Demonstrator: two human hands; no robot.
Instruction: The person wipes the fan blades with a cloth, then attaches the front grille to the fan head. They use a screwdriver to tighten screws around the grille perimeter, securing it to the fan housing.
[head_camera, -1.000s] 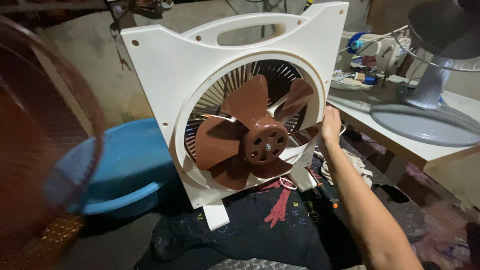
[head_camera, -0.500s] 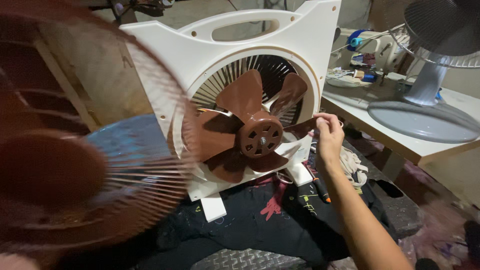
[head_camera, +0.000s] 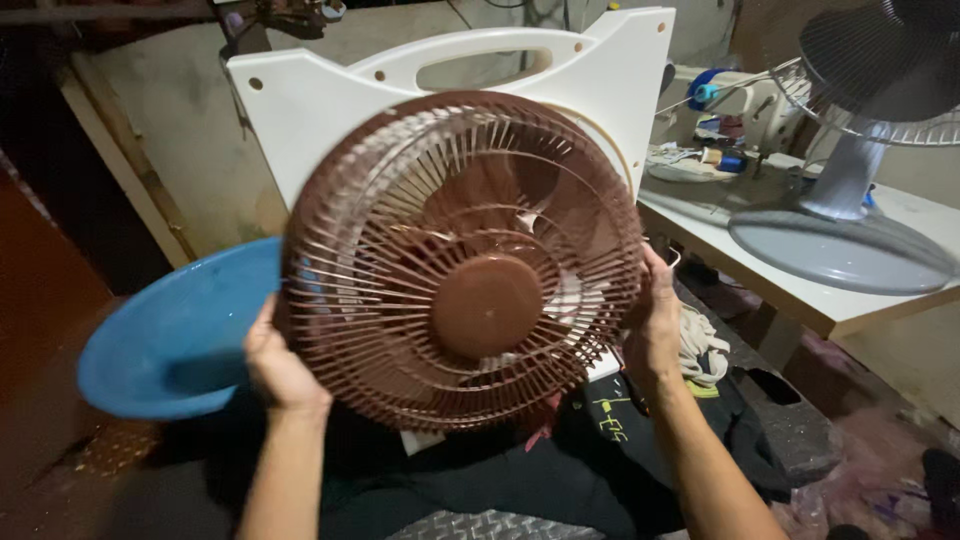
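Both hands grip the round brown fan grille (head_camera: 462, 262), the left hand (head_camera: 280, 368) curled around its lower-left rim and the right hand (head_camera: 652, 322) clasped on its right rim, holding it upright just in front of the white box-fan housing (head_camera: 300, 105), covering the round opening where the brown blades (head_camera: 500, 195) show through the ribs. By my read, the grille is being fitted onto the housing; next it needs centring on that opening and pressing flat until it seats.
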